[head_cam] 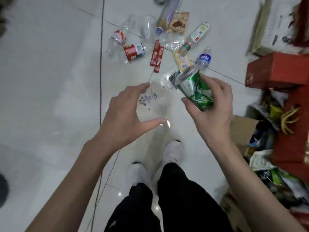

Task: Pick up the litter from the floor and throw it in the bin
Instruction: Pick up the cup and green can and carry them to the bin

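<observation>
My left hand grips a clear plastic cup with small purple print. My right hand holds a green drink can, tilted with its top pointing away. Both are held above the white tiled floor. Litter lies ahead on the floor: several clear plastic bottles, a red-labelled bottle, two red coffee sachets, a brown snack packet, a yellow-labelled wrapper and a small blue-labelled bottle. A bin is not plainly visible.
Red cardboard boxes and a heap of wrappers and bags crowd the right side. A brown cardboard box sits below my right hand. My white shoes and black trousers are at the bottom centre.
</observation>
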Demonstrator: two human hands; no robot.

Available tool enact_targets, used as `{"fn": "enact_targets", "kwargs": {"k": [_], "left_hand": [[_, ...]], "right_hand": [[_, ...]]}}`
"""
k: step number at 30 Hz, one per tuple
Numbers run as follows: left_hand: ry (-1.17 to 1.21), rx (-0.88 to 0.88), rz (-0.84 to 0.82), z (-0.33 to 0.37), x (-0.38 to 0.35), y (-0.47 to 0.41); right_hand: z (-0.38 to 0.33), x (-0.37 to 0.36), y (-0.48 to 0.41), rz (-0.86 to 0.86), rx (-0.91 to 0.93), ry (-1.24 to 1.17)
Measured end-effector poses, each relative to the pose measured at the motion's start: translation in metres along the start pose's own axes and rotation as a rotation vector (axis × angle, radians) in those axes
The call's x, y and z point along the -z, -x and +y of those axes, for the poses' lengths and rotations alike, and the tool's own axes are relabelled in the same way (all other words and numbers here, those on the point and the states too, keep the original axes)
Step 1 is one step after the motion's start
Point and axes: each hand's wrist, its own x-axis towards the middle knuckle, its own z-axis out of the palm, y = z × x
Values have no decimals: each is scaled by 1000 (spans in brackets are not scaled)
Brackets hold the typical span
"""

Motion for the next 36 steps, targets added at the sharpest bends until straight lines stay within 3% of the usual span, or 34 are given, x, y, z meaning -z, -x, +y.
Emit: {"fn": "enact_targets", "kwargs": {"k": [9, 17, 26, 36], "left_hand": [[123, 189, 204, 109, 185, 108], [238, 346, 430, 148, 279, 191], [279, 616, 758, 111, 331, 339], [491, 803, 1043, 0, 341, 528]], "right_hand": [[-225, 107, 11, -173, 77, -125], [-360, 121, 21, -324, 126, -290], [-475, 78, 98, -593, 291, -397], [-570, -20, 285, -816, 363, -458]]}}
